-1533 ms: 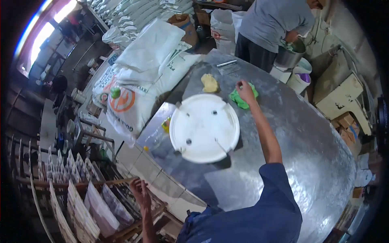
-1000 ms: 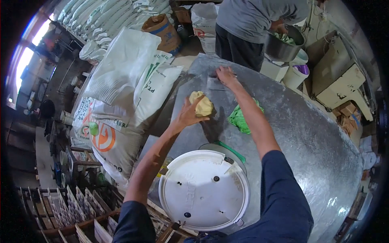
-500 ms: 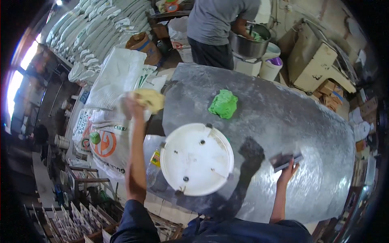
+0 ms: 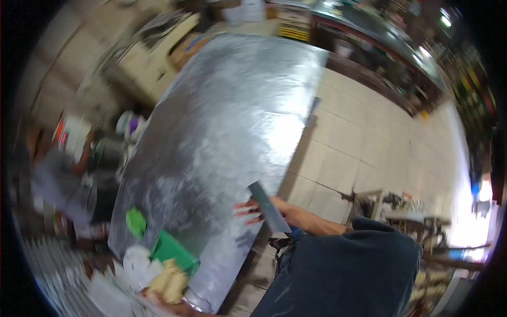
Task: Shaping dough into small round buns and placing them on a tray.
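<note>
My right hand (image 4: 282,208) is over the near edge of the metal table (image 4: 222,132), holding a flat rectangular dough scraper (image 4: 268,205); some fingers stretch out past the blade. At the lower edge my left hand (image 4: 179,307) is partly cut off and blurred, against a lump of pale yellow dough (image 4: 169,282) that it seems to grip. Beside that dough stand a green tray-like container (image 4: 177,252) and a round white object (image 4: 138,264). Bright green dough (image 4: 135,222) lies on the table at the left.
A person in a grey shirt (image 4: 63,185) works at the left, blurred. A cream-coloured machine (image 4: 156,58) stands beyond the table. Tiled floor (image 4: 364,127) runs along the table's right side, with a dark counter (image 4: 369,68) beyond. Piled sacks (image 4: 58,269) are at lower left.
The view has swung to the right, so the table now runs away from me. My right hand still has the scraper; the yellow dough remains at my left hand.
</note>
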`<state>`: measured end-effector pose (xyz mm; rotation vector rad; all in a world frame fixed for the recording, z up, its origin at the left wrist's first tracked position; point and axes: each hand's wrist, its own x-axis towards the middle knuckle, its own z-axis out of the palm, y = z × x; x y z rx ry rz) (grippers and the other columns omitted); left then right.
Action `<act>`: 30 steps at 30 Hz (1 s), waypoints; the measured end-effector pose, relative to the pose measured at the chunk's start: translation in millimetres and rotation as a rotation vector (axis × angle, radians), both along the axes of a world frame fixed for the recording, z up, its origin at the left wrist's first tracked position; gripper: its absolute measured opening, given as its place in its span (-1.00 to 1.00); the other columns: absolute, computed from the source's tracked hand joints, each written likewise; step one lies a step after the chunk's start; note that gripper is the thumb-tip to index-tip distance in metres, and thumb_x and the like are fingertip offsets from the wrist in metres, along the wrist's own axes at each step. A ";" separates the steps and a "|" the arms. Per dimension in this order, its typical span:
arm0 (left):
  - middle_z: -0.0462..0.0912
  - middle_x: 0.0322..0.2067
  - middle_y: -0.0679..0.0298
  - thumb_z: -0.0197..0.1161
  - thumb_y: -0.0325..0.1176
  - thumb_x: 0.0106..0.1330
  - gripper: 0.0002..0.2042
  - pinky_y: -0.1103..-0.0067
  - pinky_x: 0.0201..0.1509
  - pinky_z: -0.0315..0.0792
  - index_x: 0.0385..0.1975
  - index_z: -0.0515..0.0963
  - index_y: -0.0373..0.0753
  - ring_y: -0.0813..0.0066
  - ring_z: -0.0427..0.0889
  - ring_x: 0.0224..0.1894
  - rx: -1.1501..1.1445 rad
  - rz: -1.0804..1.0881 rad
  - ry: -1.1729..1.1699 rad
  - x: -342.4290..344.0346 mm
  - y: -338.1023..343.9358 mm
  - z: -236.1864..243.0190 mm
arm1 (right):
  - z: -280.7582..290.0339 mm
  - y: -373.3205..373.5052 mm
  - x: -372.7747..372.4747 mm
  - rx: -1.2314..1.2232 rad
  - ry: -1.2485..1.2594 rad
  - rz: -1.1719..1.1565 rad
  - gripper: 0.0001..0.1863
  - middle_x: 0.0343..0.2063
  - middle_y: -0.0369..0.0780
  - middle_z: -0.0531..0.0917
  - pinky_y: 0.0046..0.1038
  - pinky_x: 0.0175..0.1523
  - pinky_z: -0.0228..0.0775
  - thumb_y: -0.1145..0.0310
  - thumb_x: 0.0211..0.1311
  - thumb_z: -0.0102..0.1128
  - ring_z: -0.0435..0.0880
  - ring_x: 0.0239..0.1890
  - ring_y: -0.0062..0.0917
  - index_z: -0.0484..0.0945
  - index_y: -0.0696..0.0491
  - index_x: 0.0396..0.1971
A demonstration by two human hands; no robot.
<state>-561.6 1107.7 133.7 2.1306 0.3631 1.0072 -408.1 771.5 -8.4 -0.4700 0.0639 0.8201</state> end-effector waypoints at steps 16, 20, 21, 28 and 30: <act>0.39 -0.37 0.27 0.12 -0.15 0.32 -0.73 0.64 -0.28 0.27 -0.36 0.37 -0.26 0.59 0.34 -0.31 -0.003 -1.190 0.514 324.5 -604.1 -59.5 | 23.3 -506.9 136.4 -0.130 -0.237 -0.343 -0.69 0.12 -0.14 0.37 -0.31 0.12 0.37 0.16 0.30 0.01 0.40 0.11 -0.35 0.37 0.06 -0.54; 0.36 -0.46 0.35 0.19 -0.34 0.28 -0.81 0.73 -0.44 0.21 -0.40 0.30 -0.23 0.70 0.31 -0.46 -0.628 -1.118 0.813 391.9 -699.9 -70.4 | 27.5 -592.8 201.8 -0.216 -0.246 -0.413 -0.62 -0.09 -0.20 0.50 -0.45 -0.05 0.44 0.05 0.33 -0.05 0.51 -0.13 -0.58 0.41 0.05 -0.52; 0.36 -0.45 0.34 0.20 -0.35 0.27 -0.81 0.71 -0.42 0.23 -0.36 0.30 -0.23 0.68 0.31 -0.45 -0.622 -1.044 0.724 410.8 -723.3 -72.4 | 21.9 -615.0 222.0 -0.293 -0.091 -0.477 -0.59 -0.21 -0.24 0.52 -0.50 -0.17 0.43 -0.01 0.31 -0.04 0.49 -0.26 -0.63 0.42 0.07 -0.47; 0.43 -0.37 0.23 0.28 -0.34 0.20 -0.75 0.57 -0.23 0.36 -0.31 0.36 -0.31 0.51 0.42 -0.29 -0.312 -1.030 0.595 609.2 -875.7 -83.3 | -22.4 -801.3 334.4 -0.701 0.216 -1.124 -0.57 -0.47 -0.34 0.51 -0.54 -0.34 0.43 -0.05 0.25 0.04 0.51 -0.44 -0.65 0.44 0.07 -0.25; 0.46 -0.35 0.20 0.30 -0.33 0.17 -0.76 0.55 -0.25 0.38 -0.37 0.40 -0.32 0.50 0.45 -0.29 -0.288 -1.116 0.782 674.3 -923.4 -80.7 | -14.6 -859.7 356.9 -0.679 0.360 -1.271 -0.56 -0.41 -0.34 0.52 -0.52 -0.25 0.42 -0.04 0.21 0.11 0.51 -0.35 -0.64 0.46 0.07 -0.20</act>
